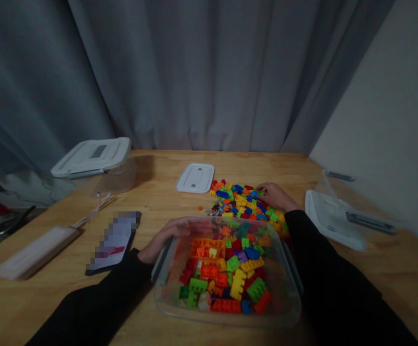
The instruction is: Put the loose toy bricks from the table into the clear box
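Note:
A clear plastic box (pixel 226 319) stands at the near edge of the table, holding larger toy bricks (pixel 237 283) in red, orange, yellow, green and blue. My left hand (pixel 165 236) rests over the box's far left rim, its fingers partly seen through the plastic. Beyond the box lies a pile of loose colourful bricks (pixel 243 199). My right hand (pixel 274 196) reaches to the right part of this pile, fingers bent down among the bricks; whatever its fingertips hold is too small to make out.
A white lid (pixel 195 178) lies behind the pile. Left are a lidded clear box (pixel 117 175), a phone (pixel 117 242) and a pale oblong item (pixel 37 252) with a cable. Right, a clear box (pixel 338 202) sits by a white lid (pixel 324 221). A curtain hangs behind.

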